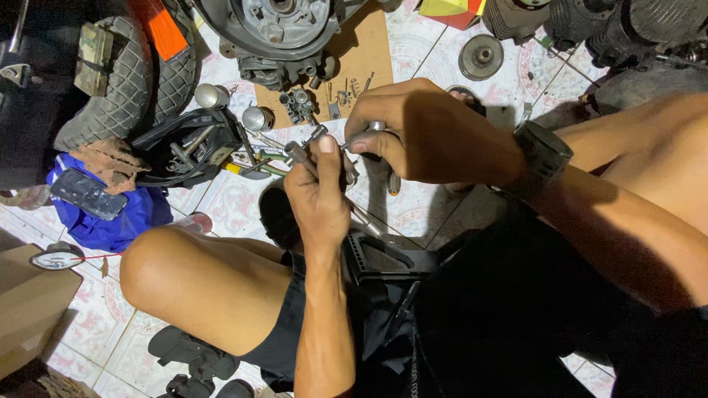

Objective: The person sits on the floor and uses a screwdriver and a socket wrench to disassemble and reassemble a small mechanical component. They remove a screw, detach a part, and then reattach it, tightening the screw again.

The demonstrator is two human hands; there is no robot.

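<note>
My left hand [318, 190] is closed around a slim metal tool handle [299, 153] whose shaft runs down to the right past my palm. My right hand [424, 133], with a black watch [544, 156] on the wrist, pinches a small silver metal part [376, 127] against the tool's tip [318, 133]. Both hands meet above my lap, over a patterned tiled floor. A dark metal bracket [383, 259] lies on my lap just under my left wrist.
A black open tool case [193, 147] with wrenches lies at left, by a tyre [125, 81] and a blue cloth [110, 221]. An engine casing [276, 33] sits on cardboard [369, 51] at the top. A round gear part [481, 56] and loose small parts [299, 103] lie on the tiles.
</note>
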